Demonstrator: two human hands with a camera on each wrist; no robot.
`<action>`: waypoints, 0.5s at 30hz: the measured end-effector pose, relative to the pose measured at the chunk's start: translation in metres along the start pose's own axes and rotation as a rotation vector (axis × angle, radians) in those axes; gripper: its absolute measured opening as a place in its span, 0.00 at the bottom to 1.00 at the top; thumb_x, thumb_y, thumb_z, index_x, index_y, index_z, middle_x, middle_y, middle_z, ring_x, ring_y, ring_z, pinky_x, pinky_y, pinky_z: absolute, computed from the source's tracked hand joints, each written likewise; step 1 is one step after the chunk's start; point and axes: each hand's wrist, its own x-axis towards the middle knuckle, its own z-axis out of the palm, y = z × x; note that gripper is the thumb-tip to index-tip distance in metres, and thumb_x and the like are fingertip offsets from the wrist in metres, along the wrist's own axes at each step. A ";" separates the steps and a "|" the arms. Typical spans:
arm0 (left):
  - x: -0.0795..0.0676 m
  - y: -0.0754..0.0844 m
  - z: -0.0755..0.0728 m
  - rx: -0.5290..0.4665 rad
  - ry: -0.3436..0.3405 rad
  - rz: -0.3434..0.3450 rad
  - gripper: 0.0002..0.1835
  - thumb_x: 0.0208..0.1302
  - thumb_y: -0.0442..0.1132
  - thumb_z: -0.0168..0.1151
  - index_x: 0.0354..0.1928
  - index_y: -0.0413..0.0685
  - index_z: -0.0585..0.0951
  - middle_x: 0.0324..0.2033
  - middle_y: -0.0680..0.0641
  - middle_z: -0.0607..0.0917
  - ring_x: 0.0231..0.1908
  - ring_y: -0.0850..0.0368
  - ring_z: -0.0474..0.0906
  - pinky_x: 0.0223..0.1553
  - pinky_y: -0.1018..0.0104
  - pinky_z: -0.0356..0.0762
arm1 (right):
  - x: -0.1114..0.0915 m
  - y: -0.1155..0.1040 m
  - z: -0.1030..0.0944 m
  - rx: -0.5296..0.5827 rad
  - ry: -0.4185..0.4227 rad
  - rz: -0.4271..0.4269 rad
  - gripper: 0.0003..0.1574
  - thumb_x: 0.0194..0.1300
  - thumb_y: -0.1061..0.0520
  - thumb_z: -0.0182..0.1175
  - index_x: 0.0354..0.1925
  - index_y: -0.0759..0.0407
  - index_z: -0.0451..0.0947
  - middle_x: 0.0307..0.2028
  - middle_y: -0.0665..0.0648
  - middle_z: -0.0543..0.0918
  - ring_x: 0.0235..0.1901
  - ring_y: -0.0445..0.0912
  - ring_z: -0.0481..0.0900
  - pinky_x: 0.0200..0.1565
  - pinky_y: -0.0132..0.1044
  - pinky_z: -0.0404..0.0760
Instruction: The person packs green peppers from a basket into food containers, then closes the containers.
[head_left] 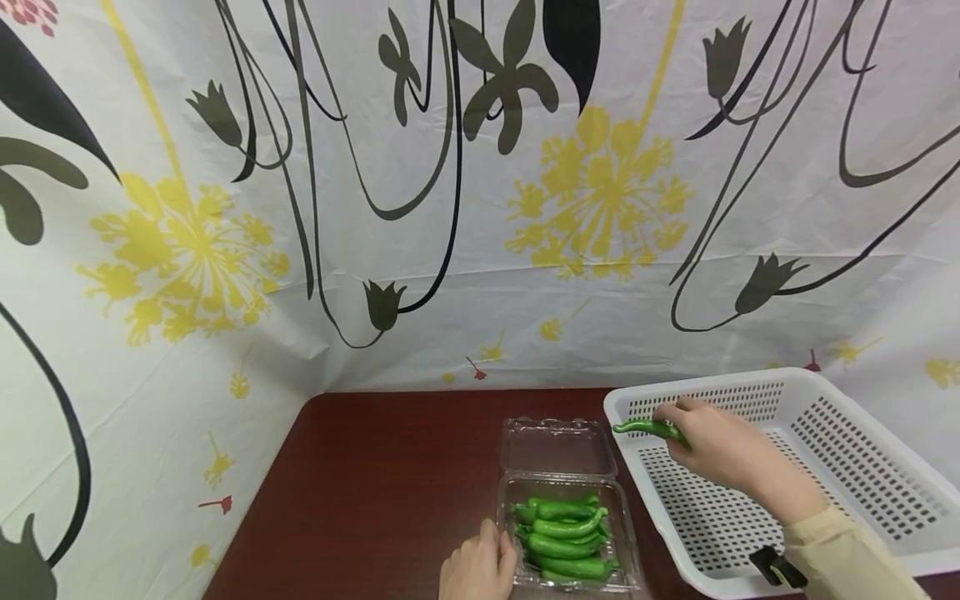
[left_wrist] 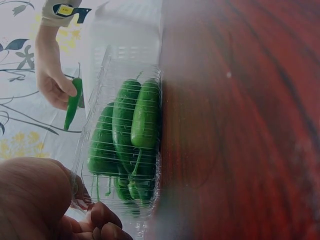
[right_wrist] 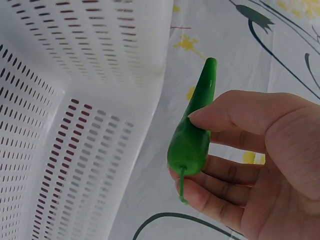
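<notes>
My right hand (head_left: 720, 446) pinches a green chili pepper (right_wrist: 192, 135) between thumb and fingers, above the left side of the white basket (head_left: 667, 533). The thin stem hangs from the pepper's wide end in the right wrist view. At the front of the table, my left hand (head_left: 480, 567) grips the left edge of a clear plastic clamshell box (head_left: 626, 542), its thumb at the rim in the left wrist view. Several green chili peppers (left_wrist: 125, 125) lie in the box's base. The box's lid (head_left: 558, 450) is folded back, away from me.
The perforated basket stands right beside the box, on the table's right side. Dark red-brown tabletop (head_left: 375, 492) stretches to the left of the box. A white cloth (head_left: 480, 217) with yellow flowers and dark vines hangs behind the table.
</notes>
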 end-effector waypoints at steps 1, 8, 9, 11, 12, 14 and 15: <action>0.000 0.000 0.000 0.002 0.004 0.001 0.17 0.61 0.39 0.63 0.22 0.52 0.65 0.11 0.55 0.66 0.10 0.51 0.71 0.11 0.59 0.59 | 0.000 -0.001 0.000 -0.002 0.000 -0.002 0.18 0.54 0.65 0.69 0.45 0.56 0.82 0.35 0.52 0.80 0.27 0.40 0.75 0.26 0.38 0.76; 0.000 0.000 0.000 0.002 -0.002 -0.001 0.17 0.61 0.39 0.63 0.22 0.52 0.65 0.10 0.55 0.67 0.10 0.51 0.71 0.11 0.60 0.59 | -0.003 -0.011 0.001 -0.026 0.041 -0.037 0.19 0.52 0.64 0.70 0.45 0.56 0.83 0.33 0.50 0.78 0.27 0.39 0.74 0.26 0.37 0.76; 0.000 0.000 0.000 0.002 -0.007 -0.003 0.17 0.61 0.39 0.63 0.22 0.52 0.65 0.10 0.55 0.67 0.10 0.51 0.71 0.11 0.60 0.59 | -0.003 -0.013 0.002 -0.028 0.051 -0.043 0.19 0.52 0.64 0.71 0.45 0.56 0.83 0.33 0.50 0.78 0.27 0.39 0.74 0.26 0.37 0.76; 0.000 0.000 0.000 0.001 -0.013 -0.005 0.16 0.62 0.40 0.62 0.22 0.52 0.65 0.11 0.55 0.66 0.10 0.52 0.70 0.11 0.60 0.59 | -0.003 -0.015 0.003 -0.030 0.069 -0.061 0.19 0.51 0.65 0.71 0.44 0.56 0.83 0.33 0.50 0.77 0.27 0.39 0.74 0.26 0.36 0.76; 0.000 0.000 0.000 0.001 -0.016 -0.006 0.16 0.62 0.40 0.62 0.22 0.52 0.65 0.11 0.55 0.66 0.10 0.52 0.70 0.11 0.60 0.59 | -0.004 -0.016 0.004 -0.030 0.075 -0.067 0.19 0.51 0.65 0.71 0.44 0.56 0.83 0.33 0.49 0.77 0.27 0.39 0.73 0.26 0.35 0.76; 0.000 -0.001 0.000 -0.001 -0.022 -0.008 0.16 0.63 0.40 0.62 0.23 0.52 0.65 0.11 0.55 0.66 0.10 0.52 0.70 0.11 0.60 0.59 | -0.004 -0.017 0.005 -0.032 0.090 -0.080 0.18 0.51 0.65 0.71 0.43 0.55 0.83 0.32 0.49 0.76 0.27 0.38 0.72 0.25 0.34 0.75; 0.000 -0.001 0.000 -0.001 -0.022 -0.009 0.16 0.63 0.40 0.62 0.23 0.52 0.65 0.11 0.55 0.66 0.10 0.52 0.70 0.11 0.59 0.59 | -0.004 -0.018 0.006 -0.031 0.096 -0.086 0.18 0.50 0.65 0.71 0.42 0.55 0.83 0.32 0.48 0.76 0.27 0.38 0.72 0.25 0.34 0.75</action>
